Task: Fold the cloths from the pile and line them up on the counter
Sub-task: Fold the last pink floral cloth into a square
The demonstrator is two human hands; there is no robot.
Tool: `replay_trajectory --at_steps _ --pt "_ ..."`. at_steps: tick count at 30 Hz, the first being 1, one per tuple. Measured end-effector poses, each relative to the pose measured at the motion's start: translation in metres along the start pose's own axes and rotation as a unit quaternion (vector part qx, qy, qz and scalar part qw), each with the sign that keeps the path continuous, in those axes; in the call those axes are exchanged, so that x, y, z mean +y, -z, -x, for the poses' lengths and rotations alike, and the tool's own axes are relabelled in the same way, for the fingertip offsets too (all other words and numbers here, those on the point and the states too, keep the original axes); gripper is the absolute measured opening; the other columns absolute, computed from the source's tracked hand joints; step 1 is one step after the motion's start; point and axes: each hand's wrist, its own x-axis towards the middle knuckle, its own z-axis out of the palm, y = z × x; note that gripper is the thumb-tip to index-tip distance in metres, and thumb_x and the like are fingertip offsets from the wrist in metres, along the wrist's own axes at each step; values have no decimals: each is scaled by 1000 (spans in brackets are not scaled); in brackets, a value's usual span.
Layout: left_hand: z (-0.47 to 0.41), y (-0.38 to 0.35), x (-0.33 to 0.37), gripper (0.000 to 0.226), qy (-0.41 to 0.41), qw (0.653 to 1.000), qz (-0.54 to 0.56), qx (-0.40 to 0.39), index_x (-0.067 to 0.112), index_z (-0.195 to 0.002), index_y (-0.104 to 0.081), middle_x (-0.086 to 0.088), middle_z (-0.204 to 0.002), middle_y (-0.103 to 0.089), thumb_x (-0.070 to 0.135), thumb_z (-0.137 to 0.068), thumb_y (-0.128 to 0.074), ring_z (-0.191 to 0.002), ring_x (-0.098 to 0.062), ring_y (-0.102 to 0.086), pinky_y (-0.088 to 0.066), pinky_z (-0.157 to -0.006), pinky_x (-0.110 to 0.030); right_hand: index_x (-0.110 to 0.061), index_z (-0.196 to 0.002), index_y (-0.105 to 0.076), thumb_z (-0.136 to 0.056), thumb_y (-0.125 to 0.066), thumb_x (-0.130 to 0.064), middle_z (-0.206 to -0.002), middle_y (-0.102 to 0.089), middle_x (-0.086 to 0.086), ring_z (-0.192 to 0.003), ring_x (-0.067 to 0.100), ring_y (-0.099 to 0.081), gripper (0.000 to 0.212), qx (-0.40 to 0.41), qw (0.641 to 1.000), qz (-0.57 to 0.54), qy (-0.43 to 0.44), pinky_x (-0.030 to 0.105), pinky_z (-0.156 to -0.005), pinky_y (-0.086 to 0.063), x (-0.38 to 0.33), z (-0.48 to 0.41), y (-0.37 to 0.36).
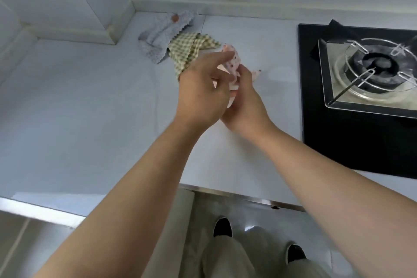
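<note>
Speckled pink cloth (232, 62) is up off the counter (90, 108), bunched between both hands near the middle. Left hand (200, 90) pinches its top, and right hand (246, 106) has its fingers curled round it from below. Green checked cloth (191, 51) and grey cloth (158, 36) sit heaped by the back corner, with the hob (361, 131) off to the right.

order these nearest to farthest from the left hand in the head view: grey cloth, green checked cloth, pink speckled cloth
Measured from the left hand:
1. pink speckled cloth: pinched in that hand's fingers, toward its right.
2. green checked cloth: lying on the counter just beyond the hand.
3. grey cloth: farther back and to the left, in the counter's rear corner.
</note>
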Motion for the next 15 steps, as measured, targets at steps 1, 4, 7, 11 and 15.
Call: replay_trajectory --at_steps 1,4,7,11,15 --pt "1 -5 5 44 5 1000 13 5 17 -122 -69 4 -117 -68 0 -84 -54 -83 0 -70 -50 -76 -9 -24 -147 -25 -78 -68 -39 -125 -58 -11 -105 12 -64 83 -5 999 -45 4 34 -85 -57 2 0 3" --pt "4 -14 16 41 21 998 32 39 17 -121 -69 -1 -107 -73 1 -88 -51 -85 2 -70 -52 -75 -10 -22 -143 -38 -93 -58 -32 -118 -63 -10 -97 7 -65 54 25 996 -61 62 22 -77 -54 14 0 15" --pt "13 -13 23 41 -30 992 -21 121 21 -118 -72 7 -107 -74 5 -88 -48 -90 -7 -70 -54 -88 -26 -22 -129 -54 -103 -43 -26 -112 -69 -3 -98 12 -66 29 84 989 -6 118 20 -76 -50 24 5 31" --pt "44 -11 37 39 -61 986 -69 136 21 -117 -73 6 -103 -74 4 -92 -50 -77 3 -63 -50 -76 -10 -24 -124 -53 -93 -63 -33 -105 -66 -7 -94 11 -65 34 54 987 -25 149 20 -70 -49 23 32 42" --pt "90 -5 70 35 -42 994 16 99 17 -112 -76 6 -105 -74 3 -91 -52 -85 8 -66 -50 -80 -8 -20 -135 -41 -82 -74 -43 -118 -56 -14 -99 5 -57 67 37 986 -44 158 15 -68 -40 4 81 42"
